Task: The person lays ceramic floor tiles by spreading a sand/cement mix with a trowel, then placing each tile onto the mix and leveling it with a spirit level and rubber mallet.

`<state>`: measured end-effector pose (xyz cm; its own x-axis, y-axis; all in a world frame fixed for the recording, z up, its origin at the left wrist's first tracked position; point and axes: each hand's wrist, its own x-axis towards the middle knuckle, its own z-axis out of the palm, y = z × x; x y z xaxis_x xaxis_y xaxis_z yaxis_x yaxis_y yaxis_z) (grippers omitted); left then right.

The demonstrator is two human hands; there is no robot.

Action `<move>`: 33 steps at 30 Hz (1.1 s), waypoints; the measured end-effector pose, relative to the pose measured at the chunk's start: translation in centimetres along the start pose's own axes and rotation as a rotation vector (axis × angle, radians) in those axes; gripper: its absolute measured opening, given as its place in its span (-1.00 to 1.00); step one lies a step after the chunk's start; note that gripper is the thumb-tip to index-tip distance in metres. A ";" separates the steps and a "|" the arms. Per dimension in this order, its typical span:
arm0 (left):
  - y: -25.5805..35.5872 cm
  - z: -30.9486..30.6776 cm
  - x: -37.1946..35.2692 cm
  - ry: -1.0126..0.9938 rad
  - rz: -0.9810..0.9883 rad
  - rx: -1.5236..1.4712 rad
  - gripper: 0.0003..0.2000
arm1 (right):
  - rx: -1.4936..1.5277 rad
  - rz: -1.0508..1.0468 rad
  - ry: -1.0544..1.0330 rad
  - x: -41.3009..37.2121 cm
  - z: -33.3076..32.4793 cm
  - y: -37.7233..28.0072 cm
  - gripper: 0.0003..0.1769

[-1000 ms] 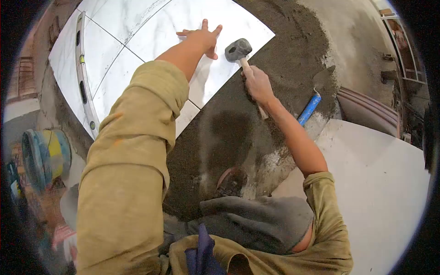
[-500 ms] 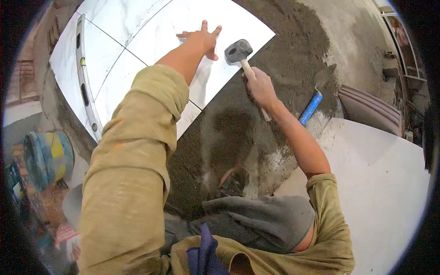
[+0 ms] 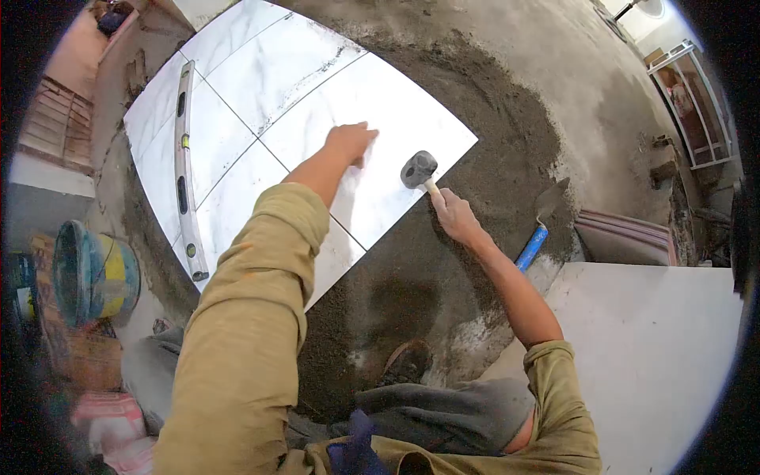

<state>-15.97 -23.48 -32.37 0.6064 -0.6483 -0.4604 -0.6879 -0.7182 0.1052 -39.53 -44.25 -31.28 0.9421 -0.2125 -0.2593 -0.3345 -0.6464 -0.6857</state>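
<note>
My right hand (image 3: 457,218) grips the pale handle of a rubber mallet (image 3: 419,169). The mallet's dark grey head hangs over the right part of a large white marbled floor tile (image 3: 412,119), near its edge. Over the same tile, left of the mallet, is my left hand (image 3: 351,144), holding nothing, its thumb apart from the fingers. Thin dark joints separate this tile from the other white tiles (image 3: 309,59). A long spirit level (image 3: 184,170) lies across the tiles on the left.
Damp grey mortar (image 3: 396,269) borders the tiles, with a blue-handled trowel (image 3: 532,247) lying at right. Stacked tiles (image 3: 625,237) and a large pale slab (image 3: 641,340) are further right. A bucket (image 3: 95,273) lies on its side at left, near a cardboard box (image 3: 91,356).
The view has tilted up, showing more tiles and floor. My left hand's spread fingers have drawn closer together. My right hand still holds the mallet above the tile's right side.
</note>
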 end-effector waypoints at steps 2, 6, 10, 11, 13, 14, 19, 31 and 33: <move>-0.3 0.0 -2.0 -0.001 -0.064 0.016 0.07 | -0.110 0.013 -0.001 0.5 0.2 -0.3 -0.46; 0.9 -1.1 -4.0 -0.074 -0.345 -0.189 -0.08 | 0.048 -0.062 -0.044 -0.7 0.3 -3.3 -0.43; 0.9 -0.9 -3.7 -0.081 -0.362 -0.130 -0.08 | 0.002 -0.021 -0.110 -1.6 3.6 -2.9 -0.45; 0.7 -0.9 -3.6 -0.088 -0.363 -0.133 -0.08 | 0.003 -0.017 -0.116 -1.4 4.1 -2.3 -0.45; 1.0 -0.7 -3.5 -0.063 -0.368 -0.101 -0.08 | 0.044 -0.049 -0.016 -1.5 4.7 -1.2 -0.45; 1.1 -0.8 -3.4 -0.072 -0.365 -0.107 -0.08 | 0.042 -0.041 -0.023 -1.2 4.6 -0.8 -0.45; 1.1 -0.8 -3.1 -0.073 -0.373 -0.054 -0.10 | 0.007 -0.024 -0.056 -0.4 3.3 -0.7 -0.45; 4.0 4.8 -11.0 -0.026 -0.137 0.048 0.16 | -0.479 -0.419 -0.107 1.2 2.7 -0.8 -0.67; 6.9 7.6 -15.0 0.027 -0.169 0.008 0.15 | -0.464 -0.459 -0.047 1.1 2.5 -0.9 -0.68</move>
<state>-32.83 -16.79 -31.39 0.7241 -0.5251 -0.4472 -0.5784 -0.8155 0.0211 -38.26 -42.07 -32.62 0.9815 0.1858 -0.0471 0.1554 -0.9152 -0.3719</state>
